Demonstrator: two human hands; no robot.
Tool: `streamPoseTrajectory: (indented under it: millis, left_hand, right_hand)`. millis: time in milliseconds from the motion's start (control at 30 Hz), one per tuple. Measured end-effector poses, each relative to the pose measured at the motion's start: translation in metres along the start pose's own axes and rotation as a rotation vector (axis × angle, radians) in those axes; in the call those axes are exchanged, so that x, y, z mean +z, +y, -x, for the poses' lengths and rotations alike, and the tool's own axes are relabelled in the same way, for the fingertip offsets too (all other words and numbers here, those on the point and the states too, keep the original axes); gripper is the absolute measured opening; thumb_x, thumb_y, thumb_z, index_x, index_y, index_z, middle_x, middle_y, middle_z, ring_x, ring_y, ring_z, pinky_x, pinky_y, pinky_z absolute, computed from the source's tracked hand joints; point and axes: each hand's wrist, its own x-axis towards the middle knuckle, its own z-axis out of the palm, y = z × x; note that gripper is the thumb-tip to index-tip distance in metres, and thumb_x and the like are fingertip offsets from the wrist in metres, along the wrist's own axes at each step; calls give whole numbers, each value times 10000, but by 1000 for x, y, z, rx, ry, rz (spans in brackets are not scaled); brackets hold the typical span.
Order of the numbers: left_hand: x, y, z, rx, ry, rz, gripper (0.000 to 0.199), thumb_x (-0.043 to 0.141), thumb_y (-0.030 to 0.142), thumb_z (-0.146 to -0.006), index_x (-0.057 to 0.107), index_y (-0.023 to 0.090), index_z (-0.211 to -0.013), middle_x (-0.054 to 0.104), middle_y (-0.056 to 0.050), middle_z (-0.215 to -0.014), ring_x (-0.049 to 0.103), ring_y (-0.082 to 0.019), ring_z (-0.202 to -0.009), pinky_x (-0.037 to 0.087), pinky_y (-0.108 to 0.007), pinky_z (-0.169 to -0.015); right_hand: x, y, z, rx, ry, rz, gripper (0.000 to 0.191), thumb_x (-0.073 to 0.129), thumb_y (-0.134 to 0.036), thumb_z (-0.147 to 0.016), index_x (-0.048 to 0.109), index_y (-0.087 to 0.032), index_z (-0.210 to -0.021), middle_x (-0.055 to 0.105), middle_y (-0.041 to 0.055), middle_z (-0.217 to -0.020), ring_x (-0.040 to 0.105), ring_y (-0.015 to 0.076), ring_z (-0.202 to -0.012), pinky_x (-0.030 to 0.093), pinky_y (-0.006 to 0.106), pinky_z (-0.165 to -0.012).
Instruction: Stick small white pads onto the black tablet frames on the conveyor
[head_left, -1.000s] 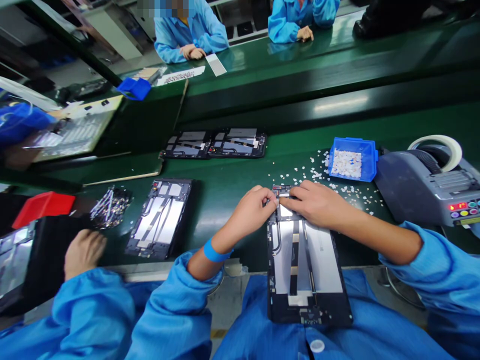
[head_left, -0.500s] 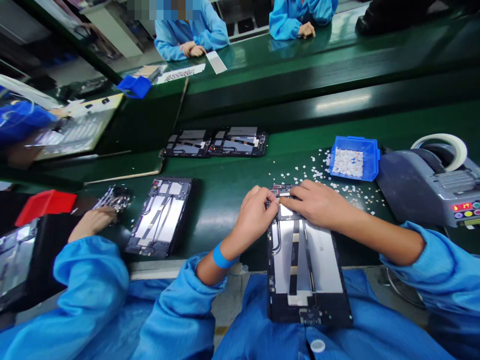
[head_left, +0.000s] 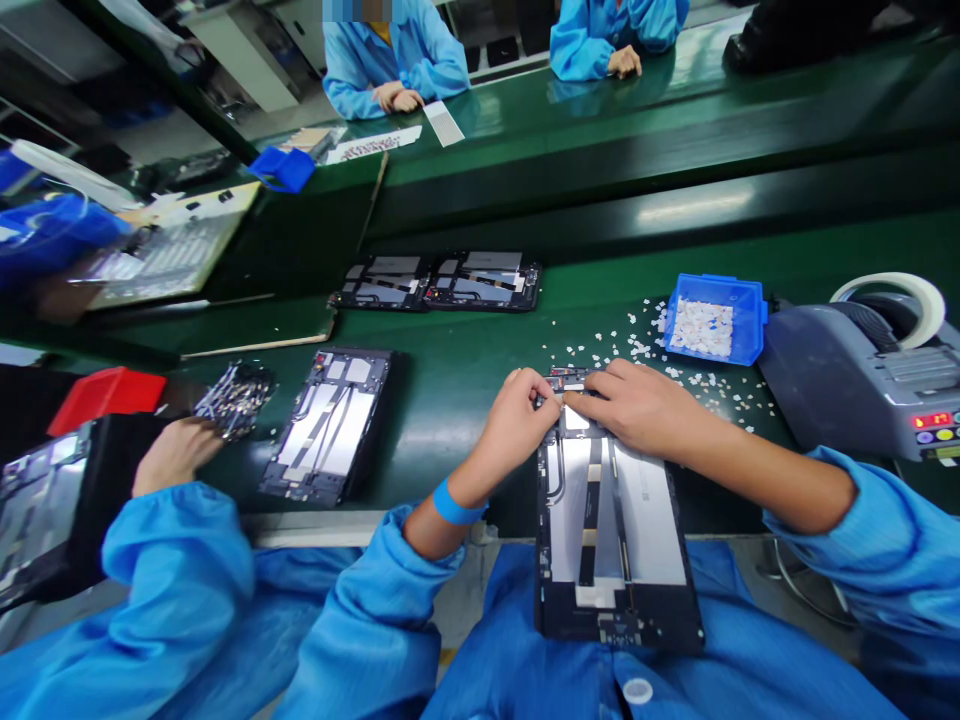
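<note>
An opened tablet (head_left: 637,520) with bare internals, long dark strips and silver panels is tilted over the bench's near edge, against my blue clothing. At its upper left corner, my left hand (head_left: 523,415) pinches thumb and forefinger together; whatever lies between them is too small to make out. My right hand (head_left: 637,405) rests across the top end, its fingers curled and the fingertips meeting those of my left. Anything under these fingertips is hidden. Above the hands, small white pieces (head_left: 637,345) lie scattered on the green bench.
A blue bin (head_left: 756,320) of white pieces stands beside a grey tape dispenser (head_left: 840,370). Further opened tablets lie left (head_left: 326,425) and at the back (head_left: 484,280). A co-worker's hand (head_left: 178,452) is near a pile of small metallic parts (head_left: 238,400) and a red bin (head_left: 109,398).
Both my hands stay at the tablet's top end with almost no movement. The co-worker's hand at left has drawn back from the metallic pile. The view has shifted slightly.
</note>
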Motion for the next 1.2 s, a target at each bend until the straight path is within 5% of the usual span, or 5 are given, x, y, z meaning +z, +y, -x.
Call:
streamPoseTrajectory:
  millis: [333, 767, 933, 1033, 1200]
  left_hand:
    - [-3, 2, -17, -197, -148, 333, 188, 597, 80, -751, 497, 207, -846, 439, 65, -720, 414, -105, -634, 311, -263, -577]
    - [-10, 0, -14, 35, -156, 7, 243, 667, 124, -797, 566, 198, -1005, 582, -11, -965, 546, -172, -892, 467, -308, -804]
    - [-16, -15, 42, 46, 79, -44, 477, 637, 249, -906, 553, 206, -1374, 575, -79, -1179, 566, -220, -1036, 500, -399, -964]
    - [-12, -27, 94, 24, -60, 23, 602, 560, 333, -991, 420, 240, -1569, 566, -119, -1292, 589, -253, -1107, 524, -452, -1006]
    - [-2, -11, 137, 67, -124, 99, 707, 506, 406, -1049, 229, 278, -1687, 384, -140, -1650, 325, -338, -1544, 301, -567, -1281]
  right_hand:
    - [3, 1, 0, -9, 11, 15, 362, 492, -129, -1027, 679, -169, -1335, 636, 97, -949, 430, 232, -847, 318, 357, -719]
    - [2, 2, -2, 26, 93, -51, 321, 452, -143, -1037, 751, -163, -1151, 711, 110, -942, 536, 227, -830, 410, 363, -746]
    - [-19, -9, 59, 442, 327, -199, 341, 459, -259, -1053, 760, -181, -1192, 781, 116, -1100, 701, 254, -987, 535, 395, -888]
    - [-28, -40, 106, 704, 137, -400, 388, 500, -396, -1049, 733, -210, -1298, 782, 110, -1197, 750, 281, -1048, 593, 414, -906]
    - [-35, -89, 116, 704, -70, -699, 690, 535, -483, -1021, 379, -253, -1653, 772, 114, -1194, 773, 263, -922, 655, 398, -770]
